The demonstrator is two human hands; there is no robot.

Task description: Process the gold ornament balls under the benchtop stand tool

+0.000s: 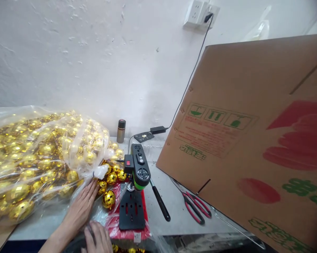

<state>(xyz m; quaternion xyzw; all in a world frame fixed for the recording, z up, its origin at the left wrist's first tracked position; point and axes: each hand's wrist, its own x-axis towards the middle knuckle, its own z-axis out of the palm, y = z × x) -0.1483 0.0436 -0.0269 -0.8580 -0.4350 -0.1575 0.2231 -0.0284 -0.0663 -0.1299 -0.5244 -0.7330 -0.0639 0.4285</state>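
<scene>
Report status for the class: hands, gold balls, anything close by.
Left hand flat on clear plastic bag of faceted gold balls. Right hand low, on plastic. Loose gold ball beside black-and-green desktop machine; red-handled scissors apart.

The light over my bench [174, 196] is bright, even and soft, falling from above and a little toward twelve o'clock; the white wall [95, 52] looks nearly washed out, with a pale haze around its middle. Shadows are faint: a thin one under my left hand [80, 207] and a soft one beneath the cardboard box [253, 140] at three o'clock. The gold faceted balls [29, 154] throw small hot glints, and the plastic bag [76, 140] over them shows milky glare. The centre is reasonably sharp; toward the edges things stretch and bend, the box most of all, and its red print smears. My right hand [97, 239] at six o'clock is slightly blurred.
</scene>
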